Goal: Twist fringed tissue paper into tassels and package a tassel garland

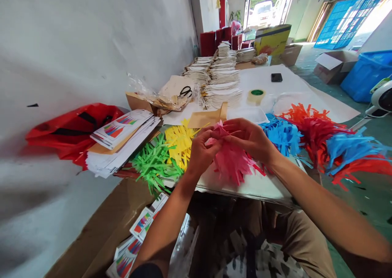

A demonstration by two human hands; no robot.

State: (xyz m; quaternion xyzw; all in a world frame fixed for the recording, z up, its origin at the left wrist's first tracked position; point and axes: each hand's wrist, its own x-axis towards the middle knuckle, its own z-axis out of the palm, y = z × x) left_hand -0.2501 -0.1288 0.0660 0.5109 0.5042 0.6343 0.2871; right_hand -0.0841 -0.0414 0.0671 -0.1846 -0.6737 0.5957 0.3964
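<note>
A pink tissue-paper tassel (231,165) hangs between my hands, its fringe spread over the front edge of the table. My left hand (203,149) pinches the gathered top of it from the left. From the right, my right hand (249,137) has its fingers closed on the same top end; the exact grip is partly hidden. Left of my hands lie yellow tassels (178,145) and green tassels (156,163). To the right are blue tassels (281,133) and red tassels (321,135), with more blue strips (352,147) hanging toward the edge.
Beyond my hands are a brown envelope (205,118), stacks of white tagged bundles (222,81), tape (256,97), scissors (185,91) and a phone (276,77). Printed sheets (122,135) and a red bag (70,131) sit left. A cardboard box (101,225) stands below.
</note>
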